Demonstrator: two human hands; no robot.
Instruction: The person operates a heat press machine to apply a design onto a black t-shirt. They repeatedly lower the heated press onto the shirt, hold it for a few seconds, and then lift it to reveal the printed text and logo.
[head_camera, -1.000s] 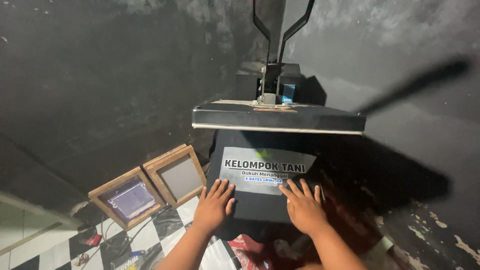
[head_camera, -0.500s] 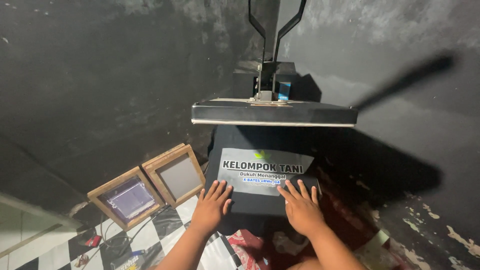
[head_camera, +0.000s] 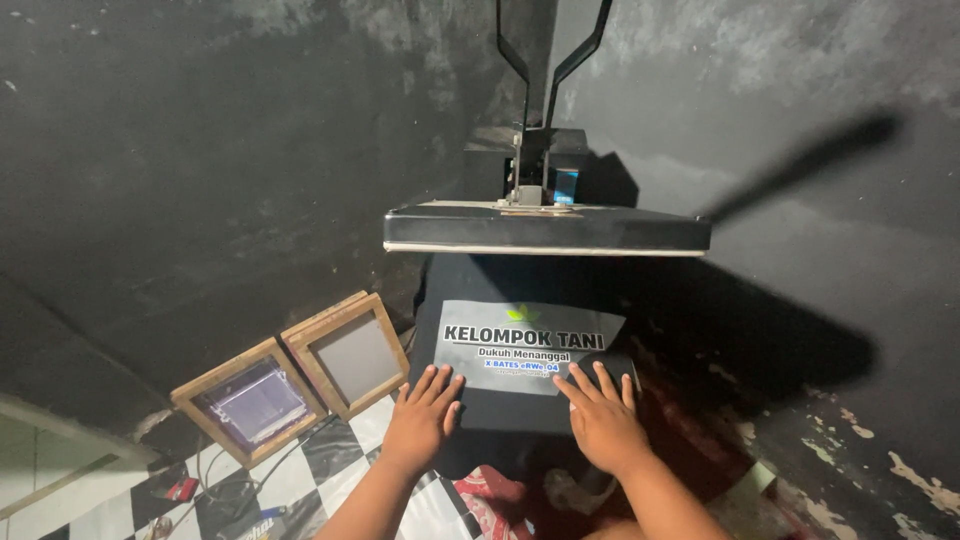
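Note:
A black garment (head_camera: 470, 290) lies spread over the lower plate of a heat press. On it rests a pale grey transfer sheet (head_camera: 525, 340) with printed lettering and a small green leaf mark. My left hand (head_camera: 422, 418) lies flat, fingers apart, on the garment at the sheet's lower left corner. My right hand (head_camera: 602, 420) presses flat on the sheet's lower right edge. The press's upper plate (head_camera: 545, 230) hangs raised above and behind the sheet, its handle (head_camera: 550, 60) rising to the top of the view.
Two wooden screen-printing frames (head_camera: 300, 375) lean against the dark wall at lower left. Below them is a black-and-white checkered floor (head_camera: 330, 450) with cables and small items. Red patterned cloth (head_camera: 480, 500) lies under my arms. Dark stained walls surround the press.
Both hands stay flat at the sheet's lower edge, shifting only slightly. The view has drifted a little.

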